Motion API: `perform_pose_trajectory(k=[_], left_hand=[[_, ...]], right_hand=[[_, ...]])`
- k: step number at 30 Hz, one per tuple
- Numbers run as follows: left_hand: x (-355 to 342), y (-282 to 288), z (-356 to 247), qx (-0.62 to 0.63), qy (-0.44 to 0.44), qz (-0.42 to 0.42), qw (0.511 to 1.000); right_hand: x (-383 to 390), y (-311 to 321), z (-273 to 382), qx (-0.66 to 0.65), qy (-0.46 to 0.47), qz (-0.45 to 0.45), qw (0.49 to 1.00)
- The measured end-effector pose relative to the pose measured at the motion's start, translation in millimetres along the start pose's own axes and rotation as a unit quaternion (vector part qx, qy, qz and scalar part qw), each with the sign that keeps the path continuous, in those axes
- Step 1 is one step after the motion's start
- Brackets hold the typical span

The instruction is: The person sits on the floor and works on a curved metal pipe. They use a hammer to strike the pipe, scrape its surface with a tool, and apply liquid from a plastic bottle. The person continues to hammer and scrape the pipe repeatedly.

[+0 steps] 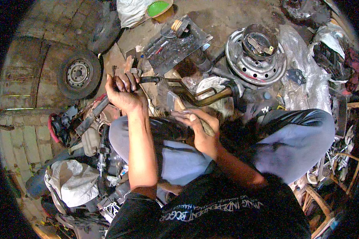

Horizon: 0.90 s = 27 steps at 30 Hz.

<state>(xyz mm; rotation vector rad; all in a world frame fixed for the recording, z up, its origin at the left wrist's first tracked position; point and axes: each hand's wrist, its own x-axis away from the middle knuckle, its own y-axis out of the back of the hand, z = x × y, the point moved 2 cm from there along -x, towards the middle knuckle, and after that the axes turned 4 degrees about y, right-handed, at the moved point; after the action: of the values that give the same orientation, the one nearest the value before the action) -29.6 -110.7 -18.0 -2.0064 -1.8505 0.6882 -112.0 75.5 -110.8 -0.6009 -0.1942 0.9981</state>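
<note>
My left hand (125,89) is closed in a fist around the dark end of a bent metal pipe assembly (205,99). A black section (149,79) shows beside the fingers, and brownish, brass-coloured tubing curves away to the right. Closer to my lap, my right hand (203,129) wraps round a slim wooden-handled tool (180,105). Its wooden part slants up to the left, below the tubing, beside a flat greyish piece (171,100). Whether that piece belongs to the tool, I cannot tell. Dark grime covers the fingers of both hands.
Ahead lies a dark metal plate (171,57) bearing a spool-like part (177,28). A silver wheel rim (235,51) holds a round tin (259,34) of metal bits. A tyre on a wheel (77,75) leans at left. White sacking (73,181) and loose parts crowd my left side.
</note>
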Motion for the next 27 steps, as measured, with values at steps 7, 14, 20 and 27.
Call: perform_pose_trajectory(k=[7,14,20,27], left_hand=[[-4.6,2.0,-2.3,0.009,0.005,-0.008,1.000],[-5.3,-2.9,-0.2,0.000,0.007,-0.041,0.999],[-5.7,1.3,-1.7,0.010,0.005,-0.027,1.000],[-7.3,0.3,-0.3,0.000,0.028,0.002,1.000]], right_hand=[[5.0,65.2,-97.1,0.188,-0.101,-0.217,0.953],[0.8,45.4,-55.2,0.195,-0.042,-0.141,0.970],[16.6,69.3,-94.1,0.407,-0.061,-0.239,0.880],[11.8,92.6,-104.9,0.362,0.003,-0.253,0.897]])
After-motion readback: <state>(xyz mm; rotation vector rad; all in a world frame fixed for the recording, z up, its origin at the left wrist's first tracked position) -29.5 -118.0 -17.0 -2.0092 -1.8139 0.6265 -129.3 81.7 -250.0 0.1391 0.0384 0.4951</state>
